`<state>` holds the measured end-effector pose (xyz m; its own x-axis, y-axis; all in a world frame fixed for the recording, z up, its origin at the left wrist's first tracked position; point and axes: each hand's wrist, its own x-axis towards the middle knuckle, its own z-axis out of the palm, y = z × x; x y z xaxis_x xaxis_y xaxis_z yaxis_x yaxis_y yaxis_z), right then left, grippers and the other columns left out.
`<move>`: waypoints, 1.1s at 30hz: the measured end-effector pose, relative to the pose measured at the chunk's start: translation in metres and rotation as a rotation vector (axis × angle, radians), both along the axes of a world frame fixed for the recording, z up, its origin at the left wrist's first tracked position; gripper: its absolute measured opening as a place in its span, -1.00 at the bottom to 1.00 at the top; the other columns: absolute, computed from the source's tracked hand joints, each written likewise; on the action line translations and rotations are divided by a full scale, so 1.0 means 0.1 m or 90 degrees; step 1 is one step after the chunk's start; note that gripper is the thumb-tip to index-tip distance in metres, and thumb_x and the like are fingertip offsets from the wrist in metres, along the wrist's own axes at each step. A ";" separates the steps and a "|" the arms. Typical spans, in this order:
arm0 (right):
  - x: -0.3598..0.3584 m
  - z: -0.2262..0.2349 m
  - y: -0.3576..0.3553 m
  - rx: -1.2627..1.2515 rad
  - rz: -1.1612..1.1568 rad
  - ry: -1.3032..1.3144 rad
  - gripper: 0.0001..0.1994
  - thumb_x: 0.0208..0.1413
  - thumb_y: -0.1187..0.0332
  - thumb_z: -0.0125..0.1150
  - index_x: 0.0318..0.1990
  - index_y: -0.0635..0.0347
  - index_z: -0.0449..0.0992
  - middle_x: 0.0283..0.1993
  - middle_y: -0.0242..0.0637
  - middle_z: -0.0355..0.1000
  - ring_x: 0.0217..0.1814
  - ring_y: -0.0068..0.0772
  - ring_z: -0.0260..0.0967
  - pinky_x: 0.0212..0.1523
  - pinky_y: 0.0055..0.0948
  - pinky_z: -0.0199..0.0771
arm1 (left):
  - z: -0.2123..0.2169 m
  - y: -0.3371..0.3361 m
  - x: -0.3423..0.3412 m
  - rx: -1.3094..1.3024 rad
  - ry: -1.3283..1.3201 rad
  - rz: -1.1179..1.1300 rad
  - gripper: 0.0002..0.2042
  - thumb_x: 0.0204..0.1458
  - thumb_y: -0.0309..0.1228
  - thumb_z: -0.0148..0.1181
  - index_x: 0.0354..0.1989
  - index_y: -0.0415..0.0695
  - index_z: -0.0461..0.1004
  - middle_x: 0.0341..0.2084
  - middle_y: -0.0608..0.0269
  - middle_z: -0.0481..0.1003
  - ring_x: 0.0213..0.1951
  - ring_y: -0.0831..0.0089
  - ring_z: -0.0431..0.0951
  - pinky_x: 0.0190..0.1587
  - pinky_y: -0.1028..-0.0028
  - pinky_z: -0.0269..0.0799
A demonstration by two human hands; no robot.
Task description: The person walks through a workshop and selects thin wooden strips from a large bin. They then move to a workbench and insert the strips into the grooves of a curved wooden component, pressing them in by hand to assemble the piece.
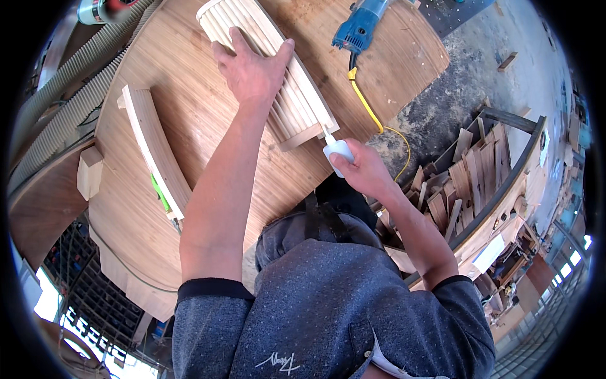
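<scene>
white glue bottle [338,151] | blue power tool [360,25] | yellow cord [366,104]

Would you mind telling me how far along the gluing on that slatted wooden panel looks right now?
Done: the slatted panel appears assembled, slats side by side on the workbench. In hand: the left hand presses it flat while the right hand holds a white glue bottle, nozzle at its near end rail. Left: a curved wooden piece lies apart, unattached; how much glue is down cannot be told.

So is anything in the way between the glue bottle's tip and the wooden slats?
Nothing visible. The right hand holds the white glue bottle with its tip right at the near end of the slatted wood panel. The left hand presses on the slats farther up, away from the tip.
</scene>
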<state>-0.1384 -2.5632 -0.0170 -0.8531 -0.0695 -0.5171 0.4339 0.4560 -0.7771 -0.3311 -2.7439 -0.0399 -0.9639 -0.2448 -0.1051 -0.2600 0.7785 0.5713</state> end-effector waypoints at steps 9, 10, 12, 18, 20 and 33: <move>-0.06 0.07 -0.03 0.027 -0.001 -0.024 -0.74 0.17 0.25 0.23 -0.17 0.30 0.51 -0.40 -0.02 0.51 -0.38 -0.13 0.51 -0.34 -0.27 0.45 | -0.03 -0.01 0.00 -0.003 -0.008 0.000 0.10 -0.18 0.18 0.33 0.45 -0.20 -0.07 0.37 -0.36 -0.20 0.34 -0.28 0.05 0.30 0.05 0.25; -0.07 0.09 -0.04 0.025 -0.002 -0.028 -0.74 0.17 0.26 0.24 -0.17 0.30 0.51 -0.40 -0.02 0.51 -0.39 -0.14 0.50 -0.34 -0.28 0.45 | -0.03 -0.01 0.01 0.007 0.002 0.003 0.08 -0.18 0.15 0.34 0.44 -0.20 -0.05 0.37 -0.36 -0.21 0.35 -0.29 0.04 0.29 0.04 0.25; -0.08 0.11 -0.04 0.049 0.009 -0.025 -0.75 0.18 0.26 0.24 -0.16 0.29 0.52 -0.40 -0.05 0.51 -0.40 -0.20 0.49 -0.35 -0.30 0.44 | -0.04 -0.02 0.01 0.012 0.016 0.005 0.06 -0.18 0.13 0.36 0.43 -0.20 -0.02 0.37 -0.37 -0.21 0.35 -0.29 0.02 0.28 0.03 0.26; -0.09 0.13 -0.05 0.039 0.001 -0.034 -0.77 0.19 0.28 0.23 -0.15 0.27 0.53 -0.41 -0.11 0.51 -0.42 -0.33 0.46 -0.36 -0.34 0.43 | -0.08 -0.03 0.00 -0.025 0.012 -0.005 0.11 -0.18 0.22 0.32 0.45 -0.19 -0.07 0.37 -0.33 -0.19 0.35 -0.23 0.07 0.29 0.07 0.27; -0.09 0.12 -0.05 0.036 0.004 -0.038 -0.77 0.19 0.28 0.23 -0.15 0.27 0.53 -0.42 -0.12 0.51 -0.43 -0.34 0.46 -0.36 -0.34 0.43 | -0.09 -0.03 0.00 -0.031 0.013 -0.002 0.10 -0.17 0.21 0.33 0.45 -0.18 -0.05 0.37 -0.32 -0.18 0.34 -0.25 0.07 0.28 0.06 0.28; -0.10 0.15 -0.07 0.064 0.008 -0.035 -0.75 0.18 0.26 0.24 -0.17 0.28 0.53 -0.44 -0.12 0.51 -0.43 -0.34 0.46 -0.37 -0.35 0.43 | -0.12 -0.04 -0.01 -0.049 0.015 -0.006 0.10 -0.17 0.22 0.31 0.45 -0.19 -0.06 0.35 -0.33 -0.17 0.31 -0.27 0.12 0.23 0.04 0.35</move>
<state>-0.1485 -2.5701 -0.0021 -0.8228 -0.0256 -0.5678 0.4684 0.5355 -0.7028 -0.3320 -2.7476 -0.0520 -0.9681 -0.2424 -0.0635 -0.2399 0.8228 0.5153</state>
